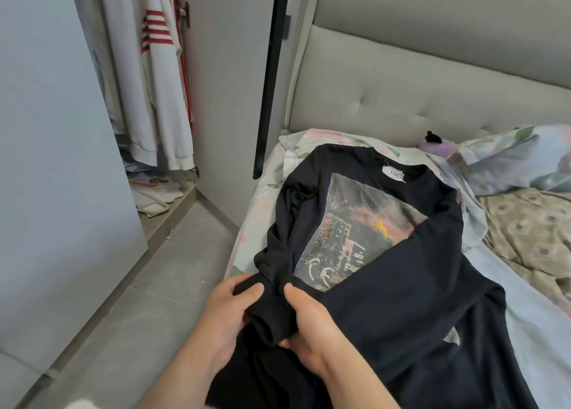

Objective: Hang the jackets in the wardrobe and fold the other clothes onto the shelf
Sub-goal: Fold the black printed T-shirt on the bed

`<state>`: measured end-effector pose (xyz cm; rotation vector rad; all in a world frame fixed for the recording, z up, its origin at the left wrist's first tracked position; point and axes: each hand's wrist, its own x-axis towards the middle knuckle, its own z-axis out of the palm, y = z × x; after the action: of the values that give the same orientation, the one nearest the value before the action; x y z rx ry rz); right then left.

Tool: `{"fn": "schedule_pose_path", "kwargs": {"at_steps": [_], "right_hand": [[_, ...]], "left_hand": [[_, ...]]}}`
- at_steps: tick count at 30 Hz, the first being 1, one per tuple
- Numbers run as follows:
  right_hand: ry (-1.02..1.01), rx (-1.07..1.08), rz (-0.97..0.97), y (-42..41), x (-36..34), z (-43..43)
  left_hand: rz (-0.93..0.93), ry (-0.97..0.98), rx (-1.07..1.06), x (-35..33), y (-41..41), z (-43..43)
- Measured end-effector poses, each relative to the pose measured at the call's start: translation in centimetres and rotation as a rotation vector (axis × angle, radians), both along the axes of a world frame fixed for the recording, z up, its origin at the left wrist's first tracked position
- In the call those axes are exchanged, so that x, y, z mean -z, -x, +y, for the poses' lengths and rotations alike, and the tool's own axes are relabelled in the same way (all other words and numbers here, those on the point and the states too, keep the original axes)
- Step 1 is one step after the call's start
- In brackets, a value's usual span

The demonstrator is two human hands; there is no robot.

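Head view: a black shirt [417,300] lies spread on the bed [531,347], collar toward 12 o'clock and print showing. Both hands meet at its 7 o'clock edge, where the left hand [225,313] and right hand [309,325] each curl thumb and fingers round a bunched sleeve. With the wardrobe [222,99] open at 10 o'clock and a white jacket [154,99] hanging inside, the shirt looks light, soft and limp, likely to sag unless taken by shoulders, seams or hem rather than loose mid-panel cloth.
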<state>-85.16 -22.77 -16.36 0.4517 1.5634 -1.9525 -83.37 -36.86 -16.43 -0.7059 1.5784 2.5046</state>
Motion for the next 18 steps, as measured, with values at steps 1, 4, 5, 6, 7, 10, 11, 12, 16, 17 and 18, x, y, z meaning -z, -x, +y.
{"fn": "schedule_pose_path", "kwargs": {"at_steps": [1,4,5,6,7,10,11,12,16,17,18], "right_hand": [[-0.177,-0.076,0.124,0.0,-0.2,0.0],[-0.622,-0.066,0.465,0.8,-0.5,0.6],[-0.532,-0.037,0.456,1.2,-0.7,0.8],[-0.326,-0.027,0.343,1.4,-1.0,0.8],[-0.145,-0.038,0.185,1.8,-1.2,0.9],[0.186,0.006,-0.083,3.0,-1.6,2.2],[0.204,0.012,-0.11,3.4,-1.7,2.9],[0.202,0.02,-0.107,3.7,-1.9,3.8],[0.229,0.087,-0.002,4.3,-2.5,7.4],[0.267,0.103,0.028,4.2,-3.0,8.5],[0.293,0.105,0.06,3.9,-3.5,9.4]], "left_hand": [[-0.004,0.076,-0.031,0.1,0.0,-0.2],[0.049,0.339,-0.093,-0.1,0.1,0.0],[0.102,0.424,-0.07,-0.4,0.1,0.5],[0.169,0.512,-0.028,-0.7,0.0,1.1],[0.234,0.6,0.022,-1.0,-0.1,1.8],[0.491,0.937,0.213,-0.8,-0.5,4.0],[0.589,1.045,0.324,-0.6,-0.8,4.7],[0.659,1.115,0.42,-0.4,-1.0,5.3],[0.812,1.116,0.363,0.4,-2.2,6.2],[0.842,1.129,0.304,0.8,-2.3,6.3],[0.83,1.164,0.274,1.2,-2.4,6.1]]}}
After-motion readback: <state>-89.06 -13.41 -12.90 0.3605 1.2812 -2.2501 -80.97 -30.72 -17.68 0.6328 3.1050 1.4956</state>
